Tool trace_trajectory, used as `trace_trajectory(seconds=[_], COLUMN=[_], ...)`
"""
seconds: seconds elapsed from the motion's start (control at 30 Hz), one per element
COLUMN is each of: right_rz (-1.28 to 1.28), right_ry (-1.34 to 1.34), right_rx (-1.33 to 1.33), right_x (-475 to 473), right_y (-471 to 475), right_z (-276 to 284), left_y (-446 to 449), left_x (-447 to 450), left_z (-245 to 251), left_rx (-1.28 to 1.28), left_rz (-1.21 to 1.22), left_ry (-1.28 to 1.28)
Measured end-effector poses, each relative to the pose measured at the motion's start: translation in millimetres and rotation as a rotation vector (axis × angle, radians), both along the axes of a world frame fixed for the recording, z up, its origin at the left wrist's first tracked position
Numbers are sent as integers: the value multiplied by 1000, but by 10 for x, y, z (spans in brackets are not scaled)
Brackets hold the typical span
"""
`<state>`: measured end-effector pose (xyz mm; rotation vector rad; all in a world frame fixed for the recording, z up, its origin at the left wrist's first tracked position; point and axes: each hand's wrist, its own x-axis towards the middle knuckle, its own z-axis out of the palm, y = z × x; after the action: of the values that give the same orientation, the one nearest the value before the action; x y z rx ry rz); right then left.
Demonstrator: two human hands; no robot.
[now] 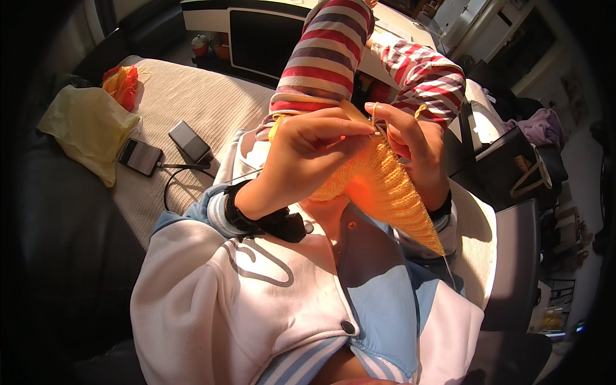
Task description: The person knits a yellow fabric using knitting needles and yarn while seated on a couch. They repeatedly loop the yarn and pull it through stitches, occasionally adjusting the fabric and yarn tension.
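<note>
Ribbed yellow-orange knitting (390, 187) hangs between my hands over my lap, with its stitches on thin metal knitting needles. My left hand (308, 149), on the picture's left side, pinches a needle near its tip with thumb and fingers. My right hand (414, 144) holds the knitting's upper edge from the other side, its index finger raised with a loop of yellow yarn (375, 114) around it. The needle tips meet between the two hands. One needle's far end (448, 269) sticks out below the knitting's lower corner. Fingers partly hide the upper stitches.
On the beige ribbed sofa cover (202, 86) at the left lie a smartphone (140, 156), a power bank (188, 141) with a black cable, a pale yellow bag (89, 125) and an orange-red bundle (122, 86). My legs in striped trousers (322, 57) stretch ahead. A black bag (505, 163) stands right.
</note>
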<state>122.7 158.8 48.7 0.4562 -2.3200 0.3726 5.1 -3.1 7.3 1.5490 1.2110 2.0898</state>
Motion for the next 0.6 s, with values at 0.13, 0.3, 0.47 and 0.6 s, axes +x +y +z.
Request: trace_trajectory(seconds=[0.13, 0.3, 0.47, 0.6], right_rz=[-71, -70, 13, 42], right_ry=[191, 268, 296, 327], right_rx=[146, 293, 267, 263], right_x=[186, 289, 274, 251], right_y=[1, -7, 14, 52], right_z=[-104, -137, -172, -195], left_y=[-6, 9, 2, -4], left_x=[-27, 37, 26, 25], left_z=[7, 5, 8, 5], left_rx=[7, 56, 74, 129], left_rz=[70, 53, 5, -83], left_ry=[-17, -176, -166, -70])
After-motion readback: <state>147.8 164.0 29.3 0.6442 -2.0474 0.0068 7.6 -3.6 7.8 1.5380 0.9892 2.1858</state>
